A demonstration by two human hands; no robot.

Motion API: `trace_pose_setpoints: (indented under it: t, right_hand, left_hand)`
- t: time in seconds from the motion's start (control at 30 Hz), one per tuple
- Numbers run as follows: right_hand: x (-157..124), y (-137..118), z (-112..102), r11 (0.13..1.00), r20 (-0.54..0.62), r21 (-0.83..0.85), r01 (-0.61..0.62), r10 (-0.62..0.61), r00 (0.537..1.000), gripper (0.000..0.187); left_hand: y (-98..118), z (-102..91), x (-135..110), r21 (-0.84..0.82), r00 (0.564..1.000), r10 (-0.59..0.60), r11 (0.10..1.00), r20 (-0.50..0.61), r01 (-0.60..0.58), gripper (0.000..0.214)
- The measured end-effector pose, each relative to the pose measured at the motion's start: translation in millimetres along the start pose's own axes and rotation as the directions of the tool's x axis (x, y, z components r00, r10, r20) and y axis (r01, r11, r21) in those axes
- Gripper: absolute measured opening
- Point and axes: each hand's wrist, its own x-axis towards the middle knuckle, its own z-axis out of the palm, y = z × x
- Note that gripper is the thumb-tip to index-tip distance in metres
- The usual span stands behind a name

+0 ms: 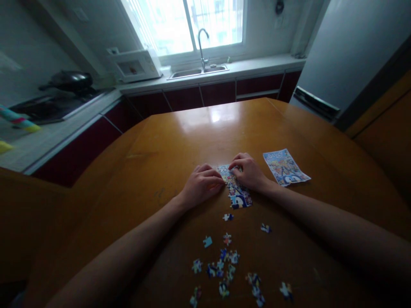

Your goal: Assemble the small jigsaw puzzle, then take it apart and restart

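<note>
Two hands (201,185) (250,172) at part-built jigsaw (236,189); loose pieces (220,265), printed sheet (285,167) nearby

A hand could pass over the wooden tabletop (180,137) beyond the partly assembled jigsaw puzzle (239,201) or left of the left hand (202,184); loose jigsaw pieces (197,266) clutter the near side, while the right forearm (308,211) and picture sheet (284,167) obstruct rightward.
</note>
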Motion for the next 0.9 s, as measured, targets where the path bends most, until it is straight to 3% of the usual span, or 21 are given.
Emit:
trace_pose_setpoints:
  t: [0.4,0.6,0.9]
  right_hand:
    - [-0.4,-0.2,-0.1,1.000,-0.008,-0.002,0.002,-0.002,1.000,0.020]
    - [0.0,-2.4,-0.8,1.000,-0.033,0.011,-0.019,0.019,0.999,0.022]
    - [0.7,-2.0,-0.1,0.999,-0.040,0.012,-0.038,0.038,0.998,0.022]
  left_hand:
    - [4.5,-1.4,-0.3,0.018,1.000,0.015,1.000,0.004,-0.015,0.014]
    - [1.4,-1.6,-1.5,-0.050,0.996,-0.024,0.999,-0.084,0.020,0.021]
    - [-4.5,3.8,-4.0,-0.053,0.999,0.037,0.998,-0.029,-0.038,0.038]
